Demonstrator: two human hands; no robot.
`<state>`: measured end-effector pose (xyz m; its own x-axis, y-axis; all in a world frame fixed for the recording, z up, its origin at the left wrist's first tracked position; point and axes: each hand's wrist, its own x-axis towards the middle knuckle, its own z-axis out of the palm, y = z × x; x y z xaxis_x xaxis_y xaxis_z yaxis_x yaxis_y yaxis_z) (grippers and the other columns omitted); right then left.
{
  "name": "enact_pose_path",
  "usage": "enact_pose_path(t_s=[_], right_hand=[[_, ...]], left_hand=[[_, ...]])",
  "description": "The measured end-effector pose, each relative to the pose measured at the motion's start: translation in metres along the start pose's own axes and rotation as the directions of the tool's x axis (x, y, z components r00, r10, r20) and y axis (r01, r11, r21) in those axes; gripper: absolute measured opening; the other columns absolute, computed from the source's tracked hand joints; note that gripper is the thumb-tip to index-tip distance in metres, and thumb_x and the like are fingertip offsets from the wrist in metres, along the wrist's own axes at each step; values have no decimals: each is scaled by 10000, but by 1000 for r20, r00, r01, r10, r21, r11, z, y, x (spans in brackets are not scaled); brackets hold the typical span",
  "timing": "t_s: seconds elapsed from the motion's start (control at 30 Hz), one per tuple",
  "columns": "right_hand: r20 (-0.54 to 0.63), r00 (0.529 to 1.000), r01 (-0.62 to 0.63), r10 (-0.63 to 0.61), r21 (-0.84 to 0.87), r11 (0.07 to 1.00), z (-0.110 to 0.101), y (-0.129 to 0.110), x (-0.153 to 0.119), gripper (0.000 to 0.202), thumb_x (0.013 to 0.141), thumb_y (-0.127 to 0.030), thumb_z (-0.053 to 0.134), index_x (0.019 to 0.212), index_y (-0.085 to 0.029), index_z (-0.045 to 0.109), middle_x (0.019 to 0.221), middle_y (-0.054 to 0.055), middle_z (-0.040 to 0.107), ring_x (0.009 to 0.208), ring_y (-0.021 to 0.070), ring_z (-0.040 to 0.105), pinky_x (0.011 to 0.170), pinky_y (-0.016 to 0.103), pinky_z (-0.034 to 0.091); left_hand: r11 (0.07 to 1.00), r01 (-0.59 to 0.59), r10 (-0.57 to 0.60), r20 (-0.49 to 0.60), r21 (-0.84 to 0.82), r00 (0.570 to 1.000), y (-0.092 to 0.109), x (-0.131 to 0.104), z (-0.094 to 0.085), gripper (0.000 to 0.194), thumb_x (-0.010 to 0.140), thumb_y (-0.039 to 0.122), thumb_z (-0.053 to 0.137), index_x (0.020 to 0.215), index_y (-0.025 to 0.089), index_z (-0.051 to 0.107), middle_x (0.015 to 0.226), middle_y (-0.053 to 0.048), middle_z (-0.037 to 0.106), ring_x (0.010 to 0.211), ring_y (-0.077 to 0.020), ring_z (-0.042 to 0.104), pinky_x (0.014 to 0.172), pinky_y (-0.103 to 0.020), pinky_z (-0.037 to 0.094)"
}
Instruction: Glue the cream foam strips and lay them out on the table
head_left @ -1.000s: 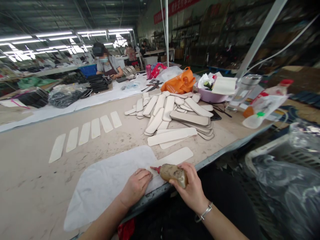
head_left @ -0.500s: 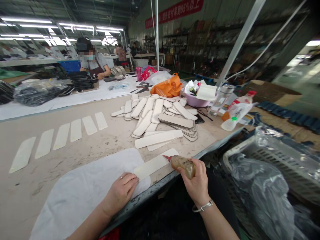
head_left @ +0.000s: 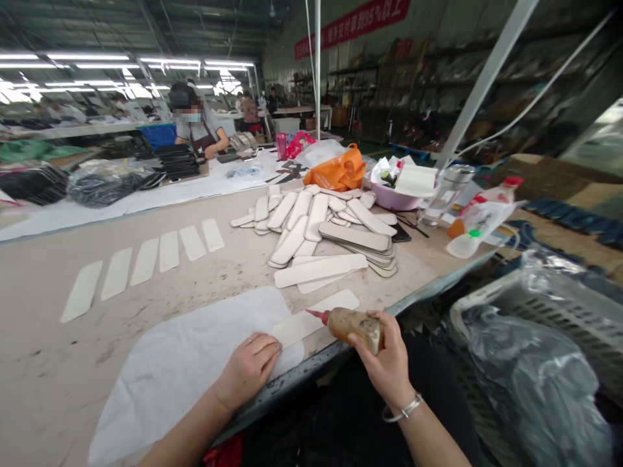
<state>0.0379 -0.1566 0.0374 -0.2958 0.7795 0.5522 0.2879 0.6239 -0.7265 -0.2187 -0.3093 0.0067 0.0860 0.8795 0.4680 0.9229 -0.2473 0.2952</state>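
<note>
My right hand (head_left: 389, 357) is wrapped round a brownish squeeze bottle (head_left: 351, 326), whose red nozzle points left over a pale strip (head_left: 335, 303). The strip lies slanted near the table's front edge, partly on a white cloth (head_left: 195, 344). My left hand (head_left: 250, 364) presses on the strip's near left end, its fingers together. Several similar strips (head_left: 145, 261) stand in a row at the left. Beyond the strip lies a heap of rounded pale pieces (head_left: 292, 240), with two long white pieces (head_left: 318, 270) in front.
Behind the heap are an orange bag (head_left: 335, 172), a purple basin (head_left: 396, 198) and a glass jar (head_left: 445, 194). A small green-capped bottle (head_left: 464, 245) is at the right edge. A plastic-lined crate (head_left: 530, 350) stands at right. Across the table works a person (head_left: 199, 126).
The bottle in my right hand has moved left along the strip, its nozzle now nearer the middle. My left hand stays on the strip's end. The whole view has shifted slightly.
</note>
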Motion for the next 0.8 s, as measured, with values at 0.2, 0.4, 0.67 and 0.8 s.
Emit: enact_pose_path(t_s=[0.2,0.4,0.67,0.8], right_hand=[[169,983,48,-67,118,992,26,-18,-8,401,842,-393,666,1160,-231,484,1081,95,523,1002,266,536,861,438,495],[240,970,10,-42,131,991,30,-21,-10,397,841,-373,675,1154,-235,474,1089,90,518,1003,256,537,873,427,495],[257,965,31,-62,123,992,13,-24,-15,392,846,-377,671,1163,-243,484,1080,86,532,998,259,541,853,417,502],[186,981,41,-47,35,999,0,-16,-12,372,842,-349,662,1153,-236,492,1071,85,536,988,259,542,850,426,502]], left_hand=[[1000,6,-6,24,17,1000,1,-1,-1,187,907,141,487,982,157,657,927,-82,657,853,-162,592,786,-310,535],[1000,6,-7,33,25,999,0,-2,-1,186,905,144,491,985,159,659,924,-80,659,845,-164,600,791,-317,539],[1000,4,-4,28,4,1000,-1,-3,1,181,902,129,495,991,156,650,919,-83,659,852,-169,595,791,-329,535],[1000,-6,6,18,12,1000,-1,-2,1,168,898,127,502,961,159,654,916,-74,662,827,-158,593,773,-311,533]])
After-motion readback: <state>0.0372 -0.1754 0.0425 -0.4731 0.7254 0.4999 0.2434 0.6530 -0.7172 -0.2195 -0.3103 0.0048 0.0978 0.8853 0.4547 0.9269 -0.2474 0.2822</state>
